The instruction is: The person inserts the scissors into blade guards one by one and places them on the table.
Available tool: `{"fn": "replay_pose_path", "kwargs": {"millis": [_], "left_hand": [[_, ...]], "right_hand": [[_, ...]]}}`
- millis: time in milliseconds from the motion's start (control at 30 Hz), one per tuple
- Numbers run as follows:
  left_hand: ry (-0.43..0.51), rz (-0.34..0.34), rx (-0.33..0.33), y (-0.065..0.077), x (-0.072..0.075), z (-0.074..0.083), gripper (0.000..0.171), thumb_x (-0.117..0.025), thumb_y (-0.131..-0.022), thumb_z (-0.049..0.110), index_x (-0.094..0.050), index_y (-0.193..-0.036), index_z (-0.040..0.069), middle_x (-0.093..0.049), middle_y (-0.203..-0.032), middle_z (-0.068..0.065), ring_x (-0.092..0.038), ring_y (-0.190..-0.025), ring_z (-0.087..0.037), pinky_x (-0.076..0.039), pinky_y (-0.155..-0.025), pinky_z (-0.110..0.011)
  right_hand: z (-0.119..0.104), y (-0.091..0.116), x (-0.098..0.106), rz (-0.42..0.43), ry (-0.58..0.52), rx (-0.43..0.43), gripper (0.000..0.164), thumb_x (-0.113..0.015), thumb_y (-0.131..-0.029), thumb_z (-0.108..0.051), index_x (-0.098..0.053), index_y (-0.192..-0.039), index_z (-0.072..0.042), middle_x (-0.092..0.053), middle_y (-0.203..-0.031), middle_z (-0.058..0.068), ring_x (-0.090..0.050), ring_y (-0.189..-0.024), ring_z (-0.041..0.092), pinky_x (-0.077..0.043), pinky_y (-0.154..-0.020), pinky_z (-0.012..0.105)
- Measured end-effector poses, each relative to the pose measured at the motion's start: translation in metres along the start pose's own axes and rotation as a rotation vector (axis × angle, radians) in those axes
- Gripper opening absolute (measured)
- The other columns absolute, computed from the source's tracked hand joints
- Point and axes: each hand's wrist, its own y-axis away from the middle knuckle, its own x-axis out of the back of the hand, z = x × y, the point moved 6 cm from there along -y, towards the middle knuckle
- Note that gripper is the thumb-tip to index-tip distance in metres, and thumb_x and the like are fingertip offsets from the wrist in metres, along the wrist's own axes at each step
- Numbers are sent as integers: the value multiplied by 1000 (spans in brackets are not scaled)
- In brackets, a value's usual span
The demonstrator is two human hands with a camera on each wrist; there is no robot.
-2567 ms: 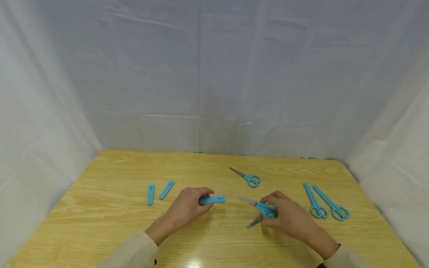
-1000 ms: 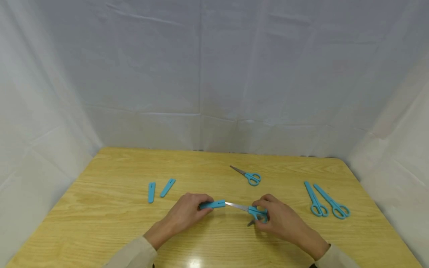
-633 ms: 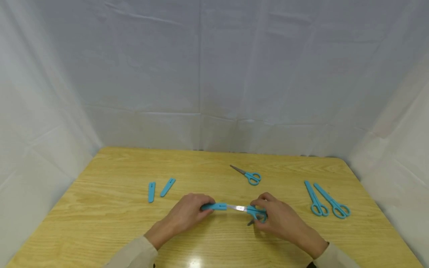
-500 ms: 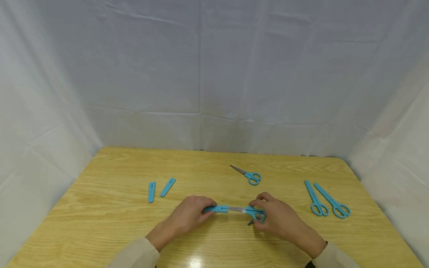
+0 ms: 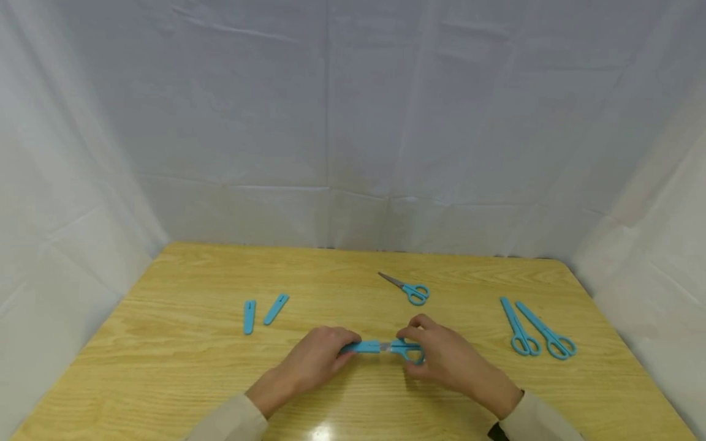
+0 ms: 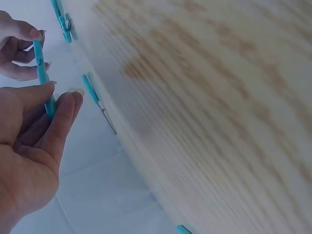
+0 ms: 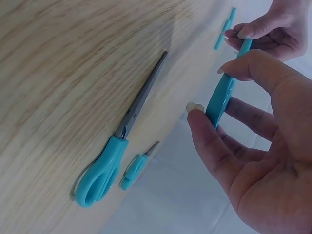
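My left hand [image 5: 317, 358] pinches a blue scissors sheath [image 5: 366, 347] between thumb and fingers. By the blue handles, my right hand [image 5: 449, 361] grips a pair of scissors [image 5: 405, 346]. Their blades sit mostly inside the sheath, with a short strip of metal showing between sheath and handles in the head view. The two line up end to end, held above the table. In the right wrist view, another pair of scissors [image 7: 109, 163] lies bare on the table near my right hand; the head view hides it behind that hand.
Two loose sheaths [image 5: 250, 316] lie at the left of the wooden table [image 5: 193, 269]. Bare scissors [image 5: 413, 294] rest farther back. Two sheathed pairs of scissors [image 5: 546, 331] lie side by side at the right. A pale curtain [image 5: 353, 122] stands behind the table.
The scissors' blades have gone from apart from the sheath to mostly inside it. My right hand has moved left and my left hand slightly right, closing the gap between them.
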Motion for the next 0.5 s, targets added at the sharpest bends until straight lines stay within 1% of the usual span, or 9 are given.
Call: {"fn": "replay_pose_path", "kwargs": {"millis": [100, 200, 267, 367, 500], "left_hand": [[-10, 5, -5, 0, -1, 0, 15, -71, -86, 10, -71, -100, 5, -70, -94, -2, -64, -82, -11, -52, -70, -25], [-41, 19, -27, 1, -2, 0, 13, -72, -85, 9, -71, -97, 6, -70, -91, -1, -64, -80, -11, -52, -69, -25], [-62, 27, -42, 2, -3, 1, 13, -73, -84, 9, -71, -96, 6, -70, -89, -1, -65, -79, -12, -52, -69, -26], [-89, 33, -53, 4, -3, 1, 14, -73, -83, 9, -71, -97, 6, -70, -91, -3, -66, -82, -15, -53, -72, -28], [-93, 29, -67, 6, -3, 2, 14, -72, -84, 9, -71, -98, 6, -70, -93, -2, -66, -85, -15, -53, -74, -28]], "right_hand": [[-2, 0, 0, 2, 7, 10, 38, -74, -80, -20, -65, -116, -10, -51, -109, 2, -45, -67, 4, -42, -57, 24], [-3, -1, -1, -18, 1, 32, 40, -74, -81, -20, -64, -118, -9, -50, -110, 4, -46, -67, 4, -43, -56, 23], [-4, -1, -2, -41, -8, 45, 42, -75, -81, -19, -63, -120, -8, -50, -111, 4, -48, -69, 5, -44, -57, 23], [-5, -2, -2, -73, -18, 59, 45, -77, -81, -16, -61, -122, -7, -50, -112, 5, -54, -75, 9, -48, -60, 24], [-6, -3, -3, -104, -5, 75, 48, -79, -79, -11, -60, -122, -8, -50, -115, 5, -59, -83, 15, -51, -65, 27]]}}
